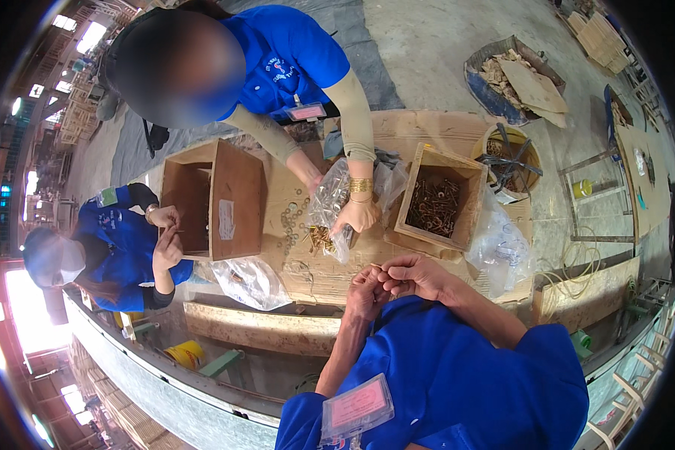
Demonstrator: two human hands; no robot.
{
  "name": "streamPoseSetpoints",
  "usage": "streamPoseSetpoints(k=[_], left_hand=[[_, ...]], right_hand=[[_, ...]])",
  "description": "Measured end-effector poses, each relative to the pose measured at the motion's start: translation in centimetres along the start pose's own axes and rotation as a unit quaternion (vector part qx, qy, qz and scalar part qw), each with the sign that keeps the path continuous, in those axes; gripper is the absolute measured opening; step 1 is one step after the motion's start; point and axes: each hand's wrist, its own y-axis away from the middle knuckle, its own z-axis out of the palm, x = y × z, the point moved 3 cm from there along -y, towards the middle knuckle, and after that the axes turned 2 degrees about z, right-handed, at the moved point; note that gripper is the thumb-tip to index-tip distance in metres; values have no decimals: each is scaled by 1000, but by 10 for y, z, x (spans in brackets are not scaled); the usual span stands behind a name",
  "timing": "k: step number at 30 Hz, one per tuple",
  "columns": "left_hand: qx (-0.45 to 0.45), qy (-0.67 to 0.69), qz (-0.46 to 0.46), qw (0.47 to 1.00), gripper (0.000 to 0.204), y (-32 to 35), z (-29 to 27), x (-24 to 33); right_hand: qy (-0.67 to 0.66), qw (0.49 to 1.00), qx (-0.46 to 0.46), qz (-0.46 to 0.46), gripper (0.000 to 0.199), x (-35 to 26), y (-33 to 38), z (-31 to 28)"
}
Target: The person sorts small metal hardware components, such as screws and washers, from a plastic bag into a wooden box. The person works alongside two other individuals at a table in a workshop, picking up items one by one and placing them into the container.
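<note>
Close in front of my chest, my left hand (366,293) and my right hand (418,277) meet with fingers pinched together. Whatever small thing they hold is mostly hidden by the fingertips. Just beyond them, a wooden box (466,196) holds many brownish metal bolts (432,208). A co-worker across from me handles a clear plastic bag (330,196) with both hands. Gold-coloured bolts (319,241) lie at the bag's mouth on the cardboard (307,282). Loose washers (290,223) are scattered left of that pile.
A second wooden box (236,191) stands at left; another co-worker (131,247) pinches something small beside it. Plastic bags (253,283) lie near both boxes. A yellow bucket (531,154) with black straps and a bin of scraps (476,79) stand at right. A wooden board (262,328) edges the near side.
</note>
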Motion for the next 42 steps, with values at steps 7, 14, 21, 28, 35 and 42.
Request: streamPoseSetpoints(k=[7,14,21,28,35,42], left_hand=[[-37,127,137,982,24,-6,-32,24],[43,118,273,954,29,-3,-90,93],[307,-239,198,900,30,-51,-167,126],[216,-639,307,671,26,-97,-134,135],[149,-671,318,653,21,-88,-131,103],[78,-117,164,976,14,-50,-127,88]], right_hand=[[6,994,84,-64,30,6,-6,9],[-22,998,57,-15,24,19,-1,-19],[-6,997,70,-24,23,27,-1,-6],[22,995,95,-34,24,31,2,-6],[38,997,57,-29,25,23,-4,12],[63,997,41,1,26,23,-10,13]])
